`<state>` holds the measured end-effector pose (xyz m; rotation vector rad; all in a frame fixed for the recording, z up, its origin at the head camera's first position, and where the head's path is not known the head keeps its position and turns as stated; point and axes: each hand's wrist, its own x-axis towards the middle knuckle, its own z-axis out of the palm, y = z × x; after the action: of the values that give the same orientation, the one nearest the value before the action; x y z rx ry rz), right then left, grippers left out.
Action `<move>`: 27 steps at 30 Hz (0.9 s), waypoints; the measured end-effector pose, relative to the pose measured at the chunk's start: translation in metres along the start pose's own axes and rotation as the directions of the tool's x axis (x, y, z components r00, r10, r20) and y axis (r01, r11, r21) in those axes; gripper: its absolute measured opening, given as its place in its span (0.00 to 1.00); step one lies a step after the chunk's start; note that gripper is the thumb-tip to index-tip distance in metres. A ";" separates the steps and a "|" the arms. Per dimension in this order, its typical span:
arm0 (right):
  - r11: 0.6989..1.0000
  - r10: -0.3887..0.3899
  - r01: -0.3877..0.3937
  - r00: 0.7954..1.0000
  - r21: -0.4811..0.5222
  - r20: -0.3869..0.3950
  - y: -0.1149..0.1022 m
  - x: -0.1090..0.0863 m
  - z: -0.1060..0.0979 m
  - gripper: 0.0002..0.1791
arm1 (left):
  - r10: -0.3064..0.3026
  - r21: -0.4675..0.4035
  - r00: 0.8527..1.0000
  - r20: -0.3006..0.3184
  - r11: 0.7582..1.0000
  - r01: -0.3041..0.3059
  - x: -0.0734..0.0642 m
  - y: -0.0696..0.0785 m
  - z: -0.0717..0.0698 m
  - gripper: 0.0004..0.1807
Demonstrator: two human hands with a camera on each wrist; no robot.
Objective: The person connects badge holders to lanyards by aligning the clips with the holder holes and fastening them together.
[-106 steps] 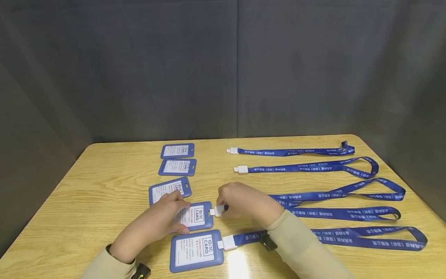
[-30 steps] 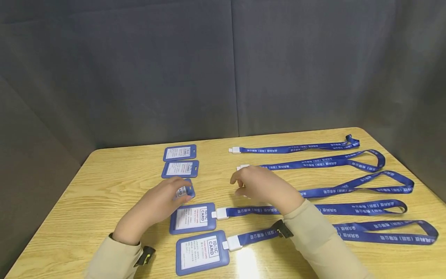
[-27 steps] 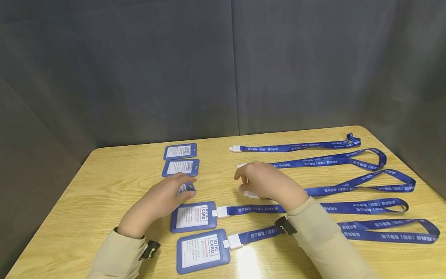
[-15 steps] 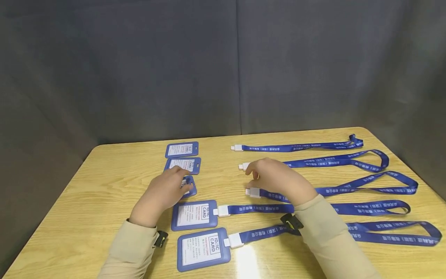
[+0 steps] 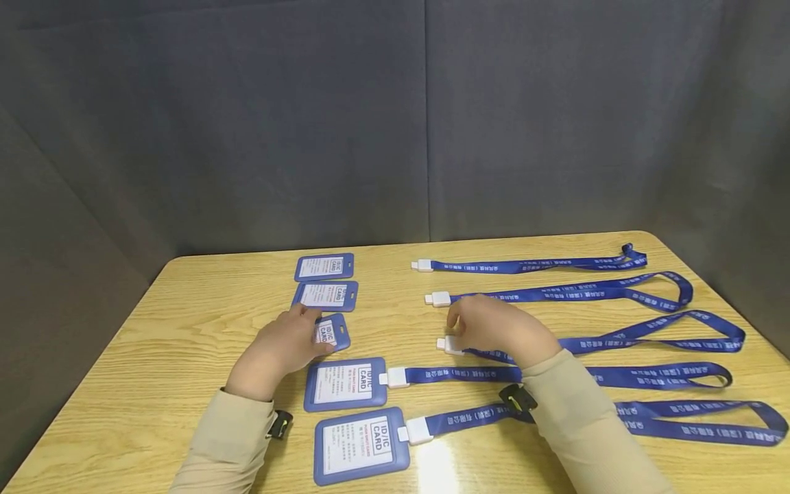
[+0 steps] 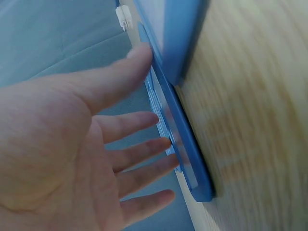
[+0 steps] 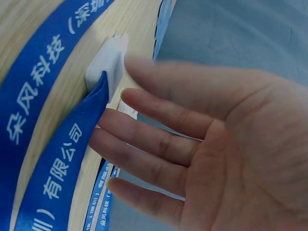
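In the head view, my left hand (image 5: 278, 346) is at the third blue ID card holder (image 5: 333, 331), its thumb by the near edge, covering the left part. The left wrist view shows fairly straight fingers along that holder's edge (image 6: 192, 154), with no firm grip. Across from it, my right hand (image 5: 496, 329) hovers over the white clip (image 5: 450, 344) of a blue lanyard (image 5: 623, 337). From the right wrist, the thumb and loosely bent fingers are close beside the clip (image 7: 103, 65), not pinching it; the strap (image 7: 60, 175) runs from it.
Nearer me, two holders (image 5: 345, 384) (image 5: 361, 446) lie with lanyard clips (image 5: 398, 377) (image 5: 420, 430) at their slots. Farther back are two loose holders (image 5: 324, 267) (image 5: 326, 296) and two lanyards (image 5: 524, 265) (image 5: 555, 294). A dark curtain (image 5: 426, 123) stands behind the wooden table (image 5: 185, 329).
Both hands have left the second holder, whose clip now sits at its slot, and moved back to the third holder and lanyard. In the last half second the right hand lowered toward the clip.
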<state>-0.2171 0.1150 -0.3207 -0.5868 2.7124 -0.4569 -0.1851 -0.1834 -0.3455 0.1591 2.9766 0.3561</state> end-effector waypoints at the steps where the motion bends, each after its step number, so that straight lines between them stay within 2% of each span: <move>1: 1.000 0.013 -0.013 1.000 0.004 0.005 0.000 0.000 0.001 0.16 | 0.001 -0.005 1.000 0.004 1.000 -0.001 0.000 0.000 0.000 0.39; 8: 0.992 0.051 -0.054 0.998 -0.117 -0.026 -0.004 0.001 0.009 0.08 | 0.022 0.004 1.000 -0.003 1.000 -0.022 0.001 -0.001 0.002 0.38; 14: 0.988 0.062 -0.067 0.997 -0.139 -0.043 -0.007 0.002 0.013 0.05 | 0.043 0.009 0.999 -0.011 0.999 -0.043 0.001 -0.001 0.003 0.37; 20: 0.986 0.037 -0.048 0.997 -0.162 -0.071 -0.009 0.003 0.015 0.05 | 0.074 0.018 0.997 -0.024 0.997 -0.074 0.001 -0.003 0.005 0.36; 27: 0.971 -0.015 -0.012 0.993 -0.237 -0.113 -0.014 0.006 0.018 0.06 | 0.103 0.038 0.994 -0.037 0.994 -0.102 0.003 0.001 0.005 0.34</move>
<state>-0.2104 0.0963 -0.3330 -0.6427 2.9000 -0.1704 -0.1873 -0.1807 -0.3502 0.3136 3.0218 0.3214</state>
